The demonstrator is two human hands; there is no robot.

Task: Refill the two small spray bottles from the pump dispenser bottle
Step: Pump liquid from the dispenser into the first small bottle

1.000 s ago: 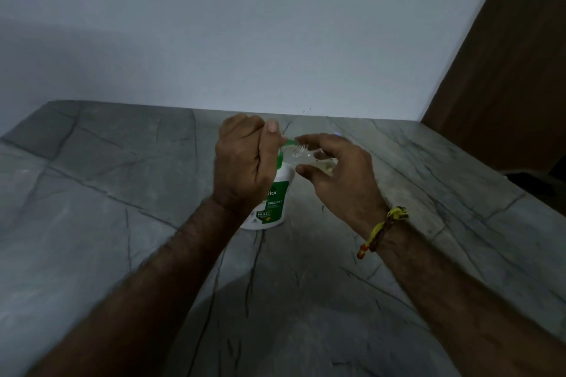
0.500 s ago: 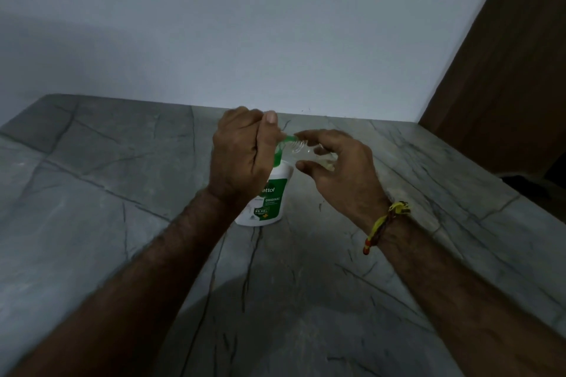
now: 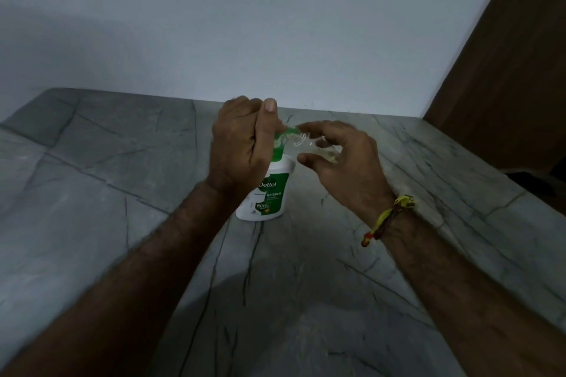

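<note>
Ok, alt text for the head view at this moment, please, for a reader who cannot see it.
A left hand grips the green pump head of a white pump dispenser bottle standing on a grey stone table, while the right hand holds a small clear spray bottle tipped sideways with its open neck at the pump's spout. A yellow thread band circles the right wrist.

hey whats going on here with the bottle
A person is refilling a small clear spray bottle from a white and green pump dispenser bottle standing on the grey stone table. The left hand is wrapped over the green pump head, while the right hand holds the small bottle tilted, its threaded neck at the spout. A second spray bottle is not in view.
</note>
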